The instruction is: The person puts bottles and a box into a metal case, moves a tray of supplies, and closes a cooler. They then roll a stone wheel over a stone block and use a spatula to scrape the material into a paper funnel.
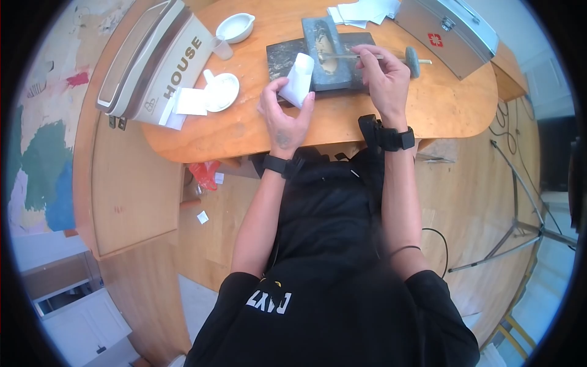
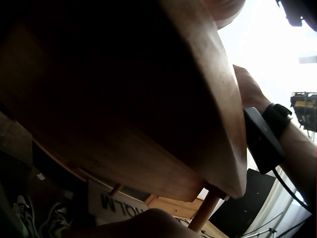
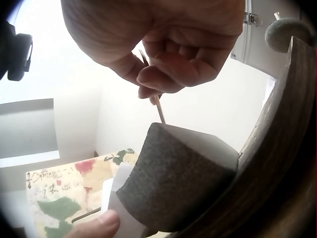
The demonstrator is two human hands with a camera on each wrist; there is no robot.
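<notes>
A stone trough (image 1: 326, 46) with pale powder in its hollow lies on a dark board (image 1: 284, 54). My left hand (image 1: 285, 119) holds a folded white paper packet (image 1: 298, 79) against the trough's near left side. Above the trough's right side, my right hand (image 1: 388, 76) pinches a thin stick (image 1: 342, 56) whose tip reaches into the hollow. From the right wrist view, the fingers of the right hand (image 3: 168, 54) grip the stick (image 3: 159, 110) over the end of the stone trough (image 3: 173, 181). The left wrist view shows mostly the table's underside, not the left hand's fingers.
A stone wheel (image 1: 412, 62) with a wooden axle stands right of the board. Left are a cream HOUSE box (image 1: 177, 61), a white bowl (image 1: 235, 27), a small plastic cup (image 1: 222, 48) and a white dish (image 1: 221, 92). A metal case (image 1: 449, 33) and papers (image 1: 364, 12) lie behind.
</notes>
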